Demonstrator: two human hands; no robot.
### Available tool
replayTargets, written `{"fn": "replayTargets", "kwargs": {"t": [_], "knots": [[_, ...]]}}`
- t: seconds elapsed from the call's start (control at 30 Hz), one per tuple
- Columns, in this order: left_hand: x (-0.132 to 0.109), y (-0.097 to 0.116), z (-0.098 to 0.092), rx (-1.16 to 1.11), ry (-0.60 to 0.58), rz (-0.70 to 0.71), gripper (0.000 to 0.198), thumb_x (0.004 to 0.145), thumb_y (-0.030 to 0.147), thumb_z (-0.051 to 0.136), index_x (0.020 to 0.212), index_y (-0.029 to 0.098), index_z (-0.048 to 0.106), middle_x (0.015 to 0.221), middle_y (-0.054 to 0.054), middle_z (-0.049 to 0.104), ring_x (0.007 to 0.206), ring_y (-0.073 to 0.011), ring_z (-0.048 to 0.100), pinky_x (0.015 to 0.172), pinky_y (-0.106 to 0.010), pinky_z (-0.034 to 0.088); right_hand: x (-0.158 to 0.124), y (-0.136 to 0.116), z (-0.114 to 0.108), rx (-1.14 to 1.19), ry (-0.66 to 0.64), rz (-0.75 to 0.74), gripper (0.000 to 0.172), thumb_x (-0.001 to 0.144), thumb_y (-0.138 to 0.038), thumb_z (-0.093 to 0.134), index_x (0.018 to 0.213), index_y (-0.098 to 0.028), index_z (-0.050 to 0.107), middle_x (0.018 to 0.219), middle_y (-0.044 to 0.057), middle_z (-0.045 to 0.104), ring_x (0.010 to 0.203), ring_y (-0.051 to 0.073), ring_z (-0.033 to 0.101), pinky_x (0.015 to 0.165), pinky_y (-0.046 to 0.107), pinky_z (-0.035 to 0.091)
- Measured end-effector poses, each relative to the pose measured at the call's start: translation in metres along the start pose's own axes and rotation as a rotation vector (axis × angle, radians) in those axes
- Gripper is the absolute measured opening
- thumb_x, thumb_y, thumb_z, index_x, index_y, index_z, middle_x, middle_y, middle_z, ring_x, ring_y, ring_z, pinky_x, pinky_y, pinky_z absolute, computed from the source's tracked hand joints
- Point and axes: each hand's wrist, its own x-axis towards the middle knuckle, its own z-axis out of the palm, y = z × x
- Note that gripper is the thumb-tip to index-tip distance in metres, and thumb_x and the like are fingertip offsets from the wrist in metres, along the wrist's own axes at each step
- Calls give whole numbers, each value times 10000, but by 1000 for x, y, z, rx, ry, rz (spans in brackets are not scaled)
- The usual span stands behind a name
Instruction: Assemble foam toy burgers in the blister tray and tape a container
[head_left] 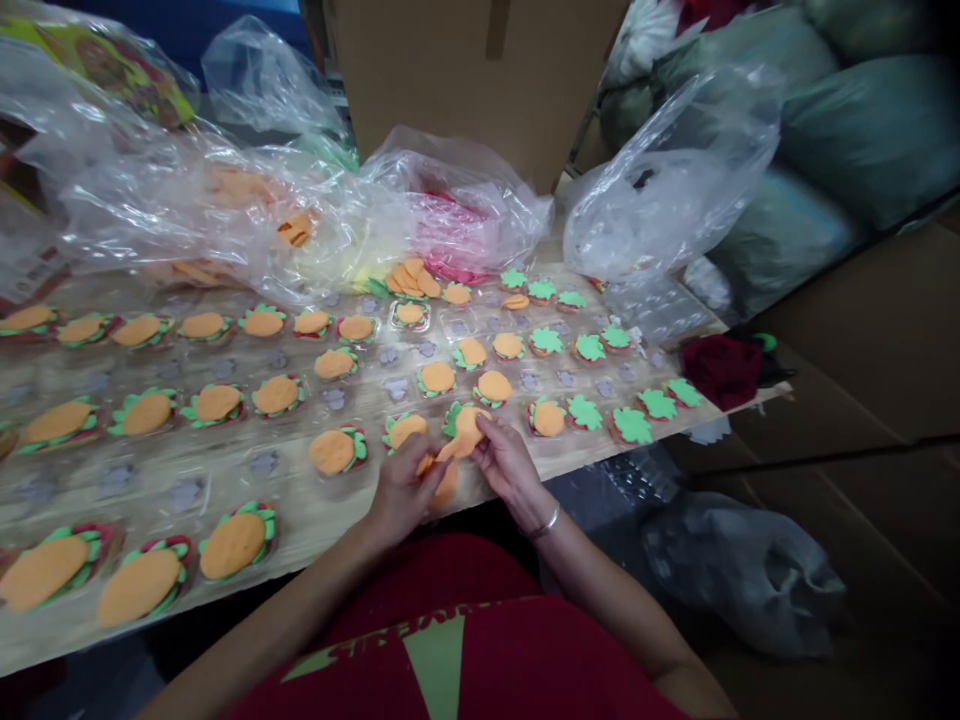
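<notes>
Both my hands are over the front of the table, with thin orange bun pieces (pixel 455 442) between them. My left hand (pixel 401 487) is closed around orange pieces, partly hidden by the fingers. My right hand (pixel 510 462) pinches the edge of an orange bun piece above a toy burger with green leaf-shaped edging (pixel 452 418). Close by on the left is another toy burger (pixel 407 432) with an orange top. To the right lies one more orange-topped burger (pixel 547 418), then burgers topped with green leaf pieces (pixel 583 411).
Rows of toy burgers in clear plastic trays (pixel 337 480) cover the wooden table (pixel 315 535). A pile of orange bun pieces (pixel 412 278) lies at the back beside clear bags (pixel 465 190). A large cardboard box (pixel 480 90) stands behind; dark red cloth (pixel 724 370) lies at the right end.
</notes>
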Motion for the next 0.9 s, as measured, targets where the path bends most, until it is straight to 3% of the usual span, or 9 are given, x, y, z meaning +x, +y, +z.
{"fn": "replayTargets", "kwargs": {"t": [0.1,0.17,0.33,0.43,0.6,0.7,0.9], "knots": [[-2,-3,-3,10,-13,84,42,791,185,587,788,215,616,918,-67,614,892,-208,572,796,-284,415,12,-2,-4,23,128,-129,389,648,-434,764,865,-199,545,838,14,622,702,132,563,588,236,485],[-2,-1,-6,-30,17,60,31,775,180,608,779,209,600,1044,-80,620,995,-217,567,867,-294,413,19,-6,-8,-75,135,-206,372,679,-453,731,865,-196,535,828,6,602,703,131,550,601,242,475],[7,-2,-10,-368,184,-360,209,739,313,686,756,200,511,773,6,593,711,-147,567,660,-240,454,19,-11,-13,-813,-155,-468,247,839,-352,581,1015,-178,586,894,20,615,775,142,546,709,266,440],[11,-10,-15,-535,259,-482,348,661,354,765,858,196,524,826,14,618,721,-143,589,662,-239,481,15,-10,-10,-1113,-206,-578,264,875,-277,531,1124,-192,562,988,40,632,855,168,564,772,294,436],[7,-12,-24,-613,295,-542,482,616,342,810,969,219,506,872,18,654,724,-150,626,639,-239,501,16,-8,-5,-1443,-87,-775,302,888,-209,501,1180,-155,555,1088,119,580,1034,250,496,897,392,423],[4,-4,-27,-610,269,-590,506,581,359,826,976,191,559,866,0,666,717,-154,628,636,-239,500,9,-8,-5,-1506,-33,-879,272,901,-198,478,1147,-150,583,1103,143,546,1044,265,465,916,426,417],[6,2,-31,-757,268,-643,508,534,310,847,948,165,590,843,6,668,674,-128,624,646,-229,512,-20,6,-9,-1672,-605,-955,241,914,-338,532,1055,-156,602,1018,122,591,950,236,509,835,381,438]]}}
